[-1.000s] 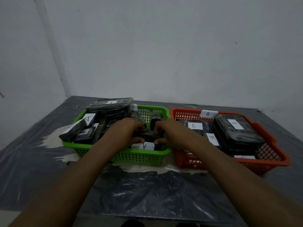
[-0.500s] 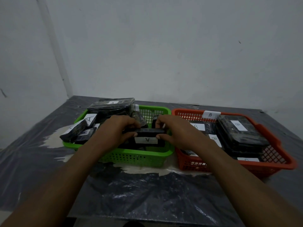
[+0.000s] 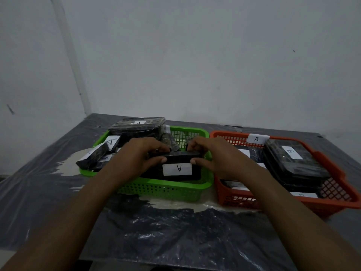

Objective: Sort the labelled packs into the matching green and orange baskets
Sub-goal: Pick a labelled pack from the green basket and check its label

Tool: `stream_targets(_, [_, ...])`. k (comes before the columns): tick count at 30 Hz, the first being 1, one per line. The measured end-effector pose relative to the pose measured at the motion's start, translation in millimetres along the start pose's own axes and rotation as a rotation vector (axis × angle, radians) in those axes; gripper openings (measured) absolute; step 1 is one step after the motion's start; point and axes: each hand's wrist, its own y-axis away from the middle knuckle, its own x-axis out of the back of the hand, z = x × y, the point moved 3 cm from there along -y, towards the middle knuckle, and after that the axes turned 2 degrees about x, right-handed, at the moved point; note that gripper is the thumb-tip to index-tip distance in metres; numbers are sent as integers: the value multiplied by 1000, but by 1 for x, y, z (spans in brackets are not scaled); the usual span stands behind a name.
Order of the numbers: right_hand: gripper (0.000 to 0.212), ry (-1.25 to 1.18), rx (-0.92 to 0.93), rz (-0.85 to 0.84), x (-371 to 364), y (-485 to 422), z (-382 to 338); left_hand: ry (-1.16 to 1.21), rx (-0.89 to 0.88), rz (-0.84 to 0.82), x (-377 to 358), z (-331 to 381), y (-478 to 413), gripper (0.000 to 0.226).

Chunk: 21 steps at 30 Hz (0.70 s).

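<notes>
At frame centre, the left hand (image 3: 140, 155) and right hand (image 3: 214, 157) each keep a grip clasped on one end of a black rectangular pack with a white "A" label (image 3: 179, 169). The pack is in the near right part of the green plastic lattice basket (image 3: 166, 190). To its right on the plastic-covered worktop (image 3: 175, 231), the orange plastic lattice basket (image 3: 244, 200) holds black B-labelled packs (image 3: 289, 159).

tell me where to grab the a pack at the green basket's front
By its short ends, coming in from left and right: the A pack is a long, narrow box held level, label toward you. The left hand and right hand grip it so, at the green basket.
</notes>
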Motion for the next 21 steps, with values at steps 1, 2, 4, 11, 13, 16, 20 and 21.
stream_targets(1, [26,-12,-4,-32,0,0,1,18,2,-38,1,-1,0,28])
stream_targets(2, [26,-21,-8,-65,0,0,1,33,8,-81,2,-2,1,28])
stream_targets(4, [26,-25,-21,-139,-4,1,1,37,19,-173,0,-4,2,27])
stream_targets(11, [39,-25,-66,-308,-19,-5,-5,42,47,-334,-11,-9,7,20])
stream_targets(13, [39,-17,-84,-326,-18,-17,-5,62,76,-407,-9,-11,7,15])
stream_targets(16, [23,143,-56,-351,-27,-45,-6,85,96,-448,-7,-10,8,13])
stream_targets(20, [31,219,-136,-507,-53,-65,-7,36,117,-413,-9,-4,6,11])
stream_targets(21, [29,209,-152,-530,-60,-67,-7,28,127,-406,-10,-3,6,11])
